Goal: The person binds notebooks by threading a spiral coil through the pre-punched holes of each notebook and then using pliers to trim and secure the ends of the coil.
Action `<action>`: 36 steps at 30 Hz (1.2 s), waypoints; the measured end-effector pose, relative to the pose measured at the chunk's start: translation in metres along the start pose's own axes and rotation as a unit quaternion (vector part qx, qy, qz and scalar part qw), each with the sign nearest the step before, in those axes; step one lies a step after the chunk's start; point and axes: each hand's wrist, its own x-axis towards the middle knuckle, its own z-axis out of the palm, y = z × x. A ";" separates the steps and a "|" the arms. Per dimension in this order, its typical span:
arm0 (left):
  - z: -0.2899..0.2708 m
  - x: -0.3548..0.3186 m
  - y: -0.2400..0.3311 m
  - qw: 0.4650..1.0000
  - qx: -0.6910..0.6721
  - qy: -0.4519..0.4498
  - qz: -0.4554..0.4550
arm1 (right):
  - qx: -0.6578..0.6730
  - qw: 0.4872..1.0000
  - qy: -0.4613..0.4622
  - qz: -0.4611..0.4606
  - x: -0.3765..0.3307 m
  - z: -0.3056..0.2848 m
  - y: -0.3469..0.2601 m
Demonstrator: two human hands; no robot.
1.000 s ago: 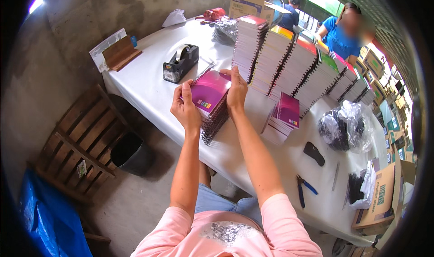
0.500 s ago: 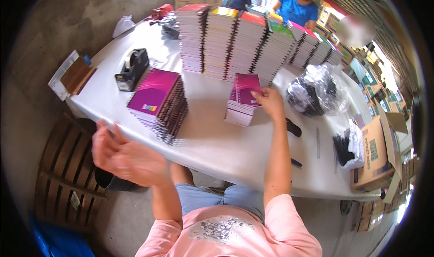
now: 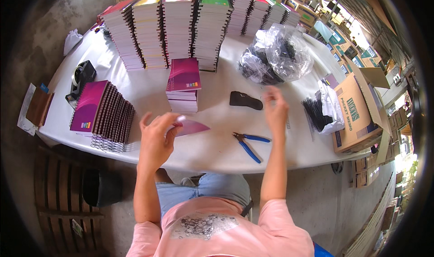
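Observation:
My left hand (image 3: 159,137) is closed on a loose purple-covered notebook (image 3: 193,128), held tilted just over the table. Its fingers hide most of the near end. My right hand (image 3: 275,108) is raised over the table with fingers apart and slightly blurred, and nothing shows in it. It is beside a dark, flat, curved object (image 3: 246,100) and a thin binding coil (image 3: 288,123) on the cloth. Blue-handled cutting pliers (image 3: 249,144) lie open between my forearms. Ahead is a short stack of purple notebooks (image 3: 184,83); to the left stands a coil-bound purple stack (image 3: 92,105).
Tall stacks of coil-bound notebooks (image 3: 181,29) line the back. Clear plastic bags with black coils (image 3: 276,53) sit to the right. Black coils in a white bag (image 3: 325,110) lie by an open cardboard box (image 3: 359,108). A tape dispenser (image 3: 81,81) stands far left.
My left hand has come in over the table and now holds a purple notebook. The right hand has left the short stack and moved right. The view has shifted, bringing the pliers fully into sight.

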 end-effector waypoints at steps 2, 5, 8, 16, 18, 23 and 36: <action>0.012 -0.006 0.005 0.939 0.309 -0.053 0.140 | -0.208 0.966 0.066 0.141 0.031 -0.016 0.085; 0.034 -0.020 -0.023 0.933 0.325 -0.064 0.141 | -0.305 0.940 0.001 0.152 0.045 -0.015 0.162; 0.056 -0.024 -0.023 0.929 0.332 0.008 0.162 | -0.190 0.974 -0.067 0.104 0.031 -0.019 0.156; 0.079 -0.029 -0.040 0.894 0.367 0.215 0.142 | 0.210 0.927 -0.294 -0.103 -0.068 0.022 -0.051; 0.080 -0.027 -0.039 0.897 0.370 0.204 0.127 | 0.197 0.930 -0.287 -0.114 -0.068 0.028 -0.057; 0.079 -0.024 -0.044 0.923 0.319 0.187 0.107 | 0.182 0.931 -0.276 -0.153 -0.065 0.035 -0.054; 0.079 -0.025 -0.047 0.908 0.339 0.204 0.141 | 0.216 0.889 -0.394 -0.095 -0.064 0.025 -0.063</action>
